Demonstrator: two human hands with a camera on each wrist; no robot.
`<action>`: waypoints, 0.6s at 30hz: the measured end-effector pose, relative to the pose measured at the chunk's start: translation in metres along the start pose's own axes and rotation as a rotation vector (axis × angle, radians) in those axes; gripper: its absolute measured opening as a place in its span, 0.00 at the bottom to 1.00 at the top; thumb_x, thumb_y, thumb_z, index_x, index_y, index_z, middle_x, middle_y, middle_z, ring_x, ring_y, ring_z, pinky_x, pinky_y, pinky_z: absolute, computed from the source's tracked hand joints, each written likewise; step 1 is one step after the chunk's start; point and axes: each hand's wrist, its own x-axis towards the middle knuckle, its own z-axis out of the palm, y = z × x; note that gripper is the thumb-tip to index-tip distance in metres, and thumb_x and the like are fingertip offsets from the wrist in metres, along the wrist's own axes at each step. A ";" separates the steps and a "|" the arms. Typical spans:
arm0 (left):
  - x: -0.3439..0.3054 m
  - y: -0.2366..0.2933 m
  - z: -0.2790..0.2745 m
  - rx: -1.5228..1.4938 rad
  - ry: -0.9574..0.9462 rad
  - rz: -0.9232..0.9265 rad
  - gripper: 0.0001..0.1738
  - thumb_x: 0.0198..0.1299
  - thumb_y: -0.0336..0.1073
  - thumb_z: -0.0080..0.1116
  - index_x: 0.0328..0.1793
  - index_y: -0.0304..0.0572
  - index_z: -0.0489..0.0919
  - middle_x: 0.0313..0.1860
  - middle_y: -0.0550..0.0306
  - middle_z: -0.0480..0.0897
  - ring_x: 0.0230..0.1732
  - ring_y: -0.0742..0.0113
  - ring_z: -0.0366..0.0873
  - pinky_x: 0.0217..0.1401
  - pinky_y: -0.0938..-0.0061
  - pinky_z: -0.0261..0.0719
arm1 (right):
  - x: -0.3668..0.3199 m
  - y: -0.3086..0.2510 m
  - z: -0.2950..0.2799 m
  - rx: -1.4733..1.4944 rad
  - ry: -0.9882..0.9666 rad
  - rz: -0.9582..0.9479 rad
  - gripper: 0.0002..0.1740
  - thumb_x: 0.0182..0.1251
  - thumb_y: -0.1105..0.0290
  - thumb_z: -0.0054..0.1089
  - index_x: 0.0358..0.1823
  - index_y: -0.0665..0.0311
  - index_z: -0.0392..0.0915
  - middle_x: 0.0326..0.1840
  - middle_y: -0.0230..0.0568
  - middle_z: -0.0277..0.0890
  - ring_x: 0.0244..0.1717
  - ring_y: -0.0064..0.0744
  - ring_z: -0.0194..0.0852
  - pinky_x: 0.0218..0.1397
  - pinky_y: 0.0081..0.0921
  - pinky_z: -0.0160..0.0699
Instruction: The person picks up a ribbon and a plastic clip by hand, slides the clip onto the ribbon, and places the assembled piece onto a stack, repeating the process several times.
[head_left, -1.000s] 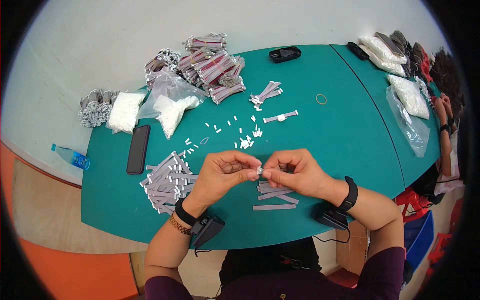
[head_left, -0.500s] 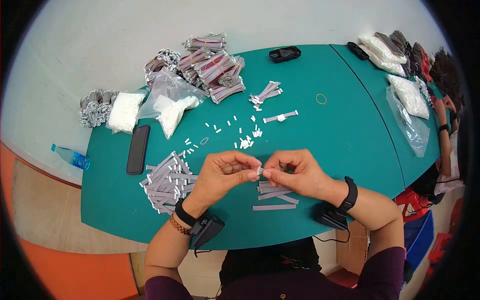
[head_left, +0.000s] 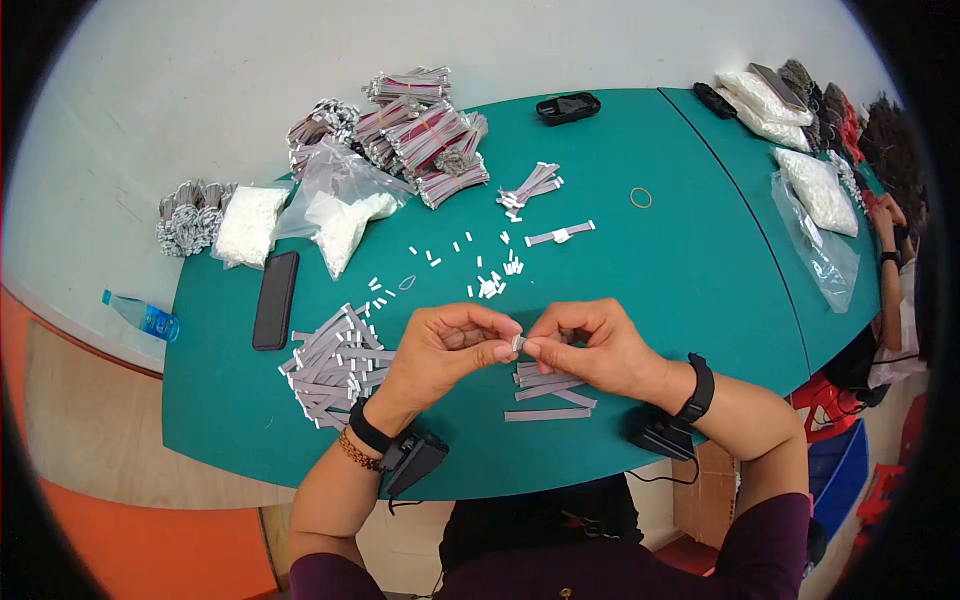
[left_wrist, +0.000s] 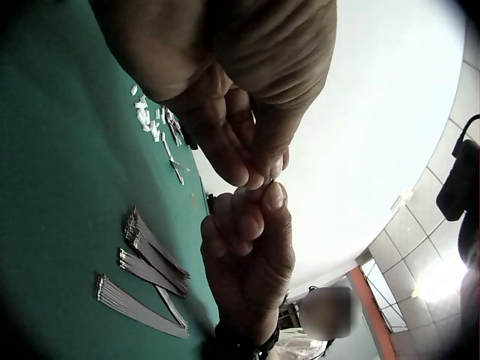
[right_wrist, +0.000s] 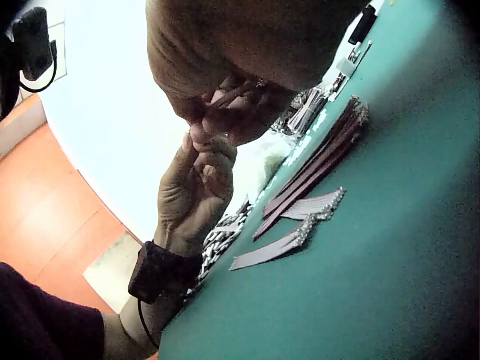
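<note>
My left hand (head_left: 450,345) and right hand (head_left: 600,350) meet above the table, fingertips almost touching. Between thumb and index finger the left one pinches a small white connector (head_left: 518,343). The right hand pinches the end of a grey flat ribbon cable (right_wrist: 225,97), whose strip shows under the palm in the right wrist view; the fingers hide most of the join. Several grey ribbon cables (head_left: 548,414) lie just below the right hand. Beside the left wrist is a pile of ribbon cables with white ends (head_left: 335,365).
Loose white connectors (head_left: 490,287) are scattered beyond the hands, near a small stack of cables (head_left: 532,188). Bundled cables (head_left: 425,135), a bag of white pieces (head_left: 345,220) and a phone (head_left: 275,300) occupy the left side. Another person's hands (head_left: 885,215) are at far right.
</note>
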 end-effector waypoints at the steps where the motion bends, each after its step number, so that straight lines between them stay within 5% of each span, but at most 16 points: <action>1: 0.000 0.000 0.000 -0.004 0.001 -0.002 0.12 0.55 0.25 0.62 0.46 0.30 0.79 0.39 0.54 0.82 0.42 0.71 0.81 0.48 0.77 0.80 | 0.000 0.000 0.000 -0.003 0.001 0.000 0.07 0.65 0.69 0.59 0.31 0.66 0.78 0.23 0.28 0.76 0.25 0.10 0.69 0.28 0.11 0.66; 18: 0.000 0.002 0.003 -0.008 0.037 -0.011 0.11 0.52 0.22 0.63 0.43 0.30 0.79 0.38 0.51 0.82 0.39 0.68 0.81 0.45 0.76 0.81 | 0.001 0.001 0.000 0.025 -0.011 0.010 0.08 0.64 0.69 0.59 0.31 0.66 0.78 0.23 0.29 0.76 0.25 0.12 0.70 0.27 0.12 0.67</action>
